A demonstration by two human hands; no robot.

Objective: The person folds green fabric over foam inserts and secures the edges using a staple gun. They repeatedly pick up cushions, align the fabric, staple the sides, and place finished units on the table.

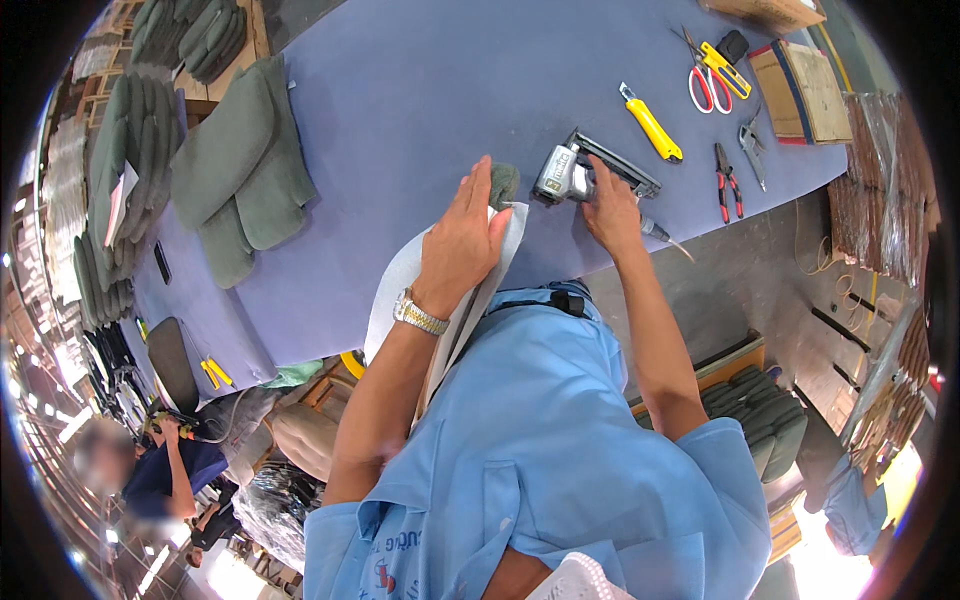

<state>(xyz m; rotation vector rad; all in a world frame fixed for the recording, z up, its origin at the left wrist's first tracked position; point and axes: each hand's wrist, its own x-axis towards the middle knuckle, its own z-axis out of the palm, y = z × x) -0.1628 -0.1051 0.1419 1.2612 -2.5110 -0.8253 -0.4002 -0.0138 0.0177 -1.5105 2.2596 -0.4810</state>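
My left hand [462,240], with a metal watch at its wrist, lies flat with fingers stretched out on a padded piece [395,285] that has a whitish underside. A dark green fabric end [505,182] of that piece shows past the fingers. The piece stands on edge close to my body, and much of it is hidden by my hand and forearm. To the right, my right hand [610,208] is closed around the handle of a silver and black staple gun [562,175]. The gun lies at the table's surface, apart from the padded piece, with an air hose fitting [655,230] behind my hand.
On the blue-grey table [420,90] lie a yellow utility knife [652,125], red-handled scissors [710,90], red-handled cutters [728,185] and grey pliers [752,152]. Green cushions [245,160] are stacked at the left. A cardboard box [805,92] stands far right. A co-worker [175,470] is at lower left.
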